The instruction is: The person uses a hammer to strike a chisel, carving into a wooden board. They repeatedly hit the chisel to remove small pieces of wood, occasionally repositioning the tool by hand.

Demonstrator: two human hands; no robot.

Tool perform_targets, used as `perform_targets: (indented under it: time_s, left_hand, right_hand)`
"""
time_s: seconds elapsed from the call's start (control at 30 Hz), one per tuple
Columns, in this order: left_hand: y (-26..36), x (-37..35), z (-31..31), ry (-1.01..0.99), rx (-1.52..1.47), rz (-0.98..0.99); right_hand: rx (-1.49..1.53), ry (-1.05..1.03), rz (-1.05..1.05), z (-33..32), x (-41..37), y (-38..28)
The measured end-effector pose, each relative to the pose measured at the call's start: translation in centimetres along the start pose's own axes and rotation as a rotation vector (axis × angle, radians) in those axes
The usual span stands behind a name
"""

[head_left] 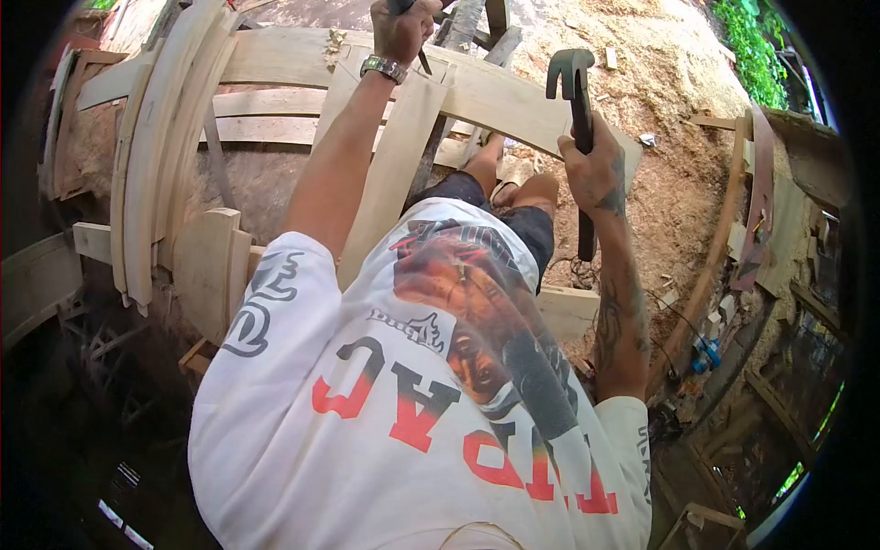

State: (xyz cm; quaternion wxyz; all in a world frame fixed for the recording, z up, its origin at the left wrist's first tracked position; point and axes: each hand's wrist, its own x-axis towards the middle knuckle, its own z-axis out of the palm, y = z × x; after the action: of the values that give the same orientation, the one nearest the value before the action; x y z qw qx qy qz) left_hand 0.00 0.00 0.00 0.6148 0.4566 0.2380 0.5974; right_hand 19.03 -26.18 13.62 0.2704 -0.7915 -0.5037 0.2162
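At the top of the head view, my left hand (403, 35), a watch at its wrist, is closed round a chisel (424, 62) with a dark handle. The thin dark blade points down at a pale wooden board (500, 96), near a joint with a second plank (396, 174). My right hand (594, 170) grips a black hammer (580, 105) by the middle of its handle. The hammer's head is raised upright over the board's right end, and the handle's lower end sticks out below my fist.
Long pale boards (174, 137) lie stacked on the left, beside a rounded wooden piece (206, 270). Wood shavings (678, 82) cover the ground beyond. A blue power tool (706, 355) and a cable lie on the right, near curved timber (701, 275). My legs are under the board.
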Motion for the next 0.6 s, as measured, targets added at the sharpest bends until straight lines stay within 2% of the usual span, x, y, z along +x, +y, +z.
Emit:
perform_targets:
  time_s: [0.1, 0.27, 0.6]
  left_hand:
    - [0.5, 1.6, 0.3, -0.003, -0.007, -0.003]
    - [1.1, -0.3, 0.0, 0.053, 0.1, -0.091]
    - [0.0, -1.2, 0.4, 0.089, 0.041, -0.038]
  right_hand:
    - [0.04, 0.025, -0.043, 1.0, 1.2, 0.2]
    - [0.04, -0.022, -0.051, 1.7, 0.5, 0.0]
    - [0.04, -0.047, -0.057, 2.0, 0.8, -1.7]
